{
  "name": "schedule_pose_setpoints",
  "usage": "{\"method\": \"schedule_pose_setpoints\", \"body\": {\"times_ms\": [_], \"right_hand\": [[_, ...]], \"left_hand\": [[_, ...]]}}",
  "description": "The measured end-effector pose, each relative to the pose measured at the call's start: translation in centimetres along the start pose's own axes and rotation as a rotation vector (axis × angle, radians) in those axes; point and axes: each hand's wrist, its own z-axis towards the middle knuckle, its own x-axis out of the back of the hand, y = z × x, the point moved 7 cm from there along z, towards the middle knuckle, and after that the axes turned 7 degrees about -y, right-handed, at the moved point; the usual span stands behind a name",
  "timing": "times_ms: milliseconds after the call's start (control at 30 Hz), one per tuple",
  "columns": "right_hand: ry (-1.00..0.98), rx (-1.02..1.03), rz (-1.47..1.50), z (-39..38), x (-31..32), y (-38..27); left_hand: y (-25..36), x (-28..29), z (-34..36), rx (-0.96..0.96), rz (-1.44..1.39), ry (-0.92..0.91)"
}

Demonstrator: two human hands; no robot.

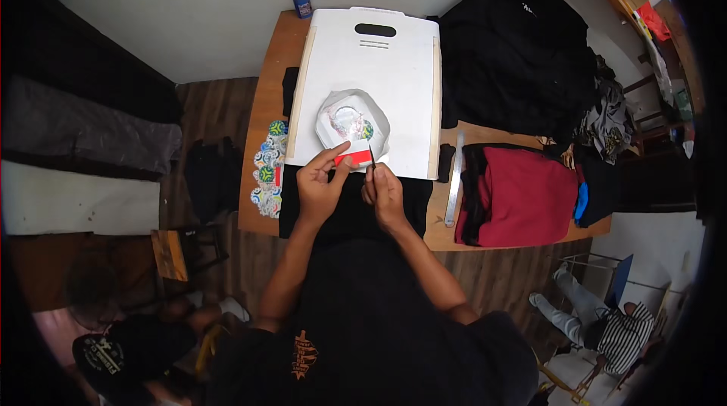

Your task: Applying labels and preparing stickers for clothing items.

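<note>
Holding a red-and-white strip [359,157] between thumb and fingertips, the left hand [322,188] that I follow from my remote seat is above the near part of the white board [409,76], the board's slotted edge being the far one. My right hand [386,192] is closed around a slim dark tool [371,154], its upper end up against the strip's right end; I cannot tell from here what kind of tool it is, nor whether the two really touch. Both hands sit close together at the board's near edge, the left one narrowed to a pinch.

Just beyond the strip, I have a round whitish container [324,117] on the near half of the board, with crumpled clear scraps and a green-and-blue ball-pattern sticker [368,129] inside. Black cloth [410,198] shows past the board's near edge, on the wooden worktop [271,95].

To the left of the board I make out a cluster of ball-pattern stickers [266,173]; off its far left corner, a blue canister [301,1] with a red cap stands upright. Right of the board lie a metal ruler [454,179], a folded maroon garment [526,194] and, farther back, a large black garment [515,54]. Well off to the board's right, I see a person in a striped top [627,338].
</note>
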Motion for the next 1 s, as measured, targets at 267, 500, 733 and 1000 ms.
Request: {"method": "schedule_pose_setpoints", "body": {"times_ms": [267,500,733,1000], "right_hand": [[-0.015,-0.006,0.030,-0.2,0.2,-0.6],[0.008,0.018,-0.020,0.5,-0.1,-0.4],[0.007,0.003,-0.018,0.6,-0.2,-0.5],[0.029,0.031,-0.031,0.8,-0.6,-1.6]], "left_hand": [[0.2,-0.5,0.2,-0.029,-0.018,0.008],[0.4,-0.2,0.4,-0.020,-0.014,-0.009],[0.1,-0.1,0.3,-0.009,-0.028,-0.003],[0.0,-0.4,0.1,0.028,-0.042,-0.006]]}}
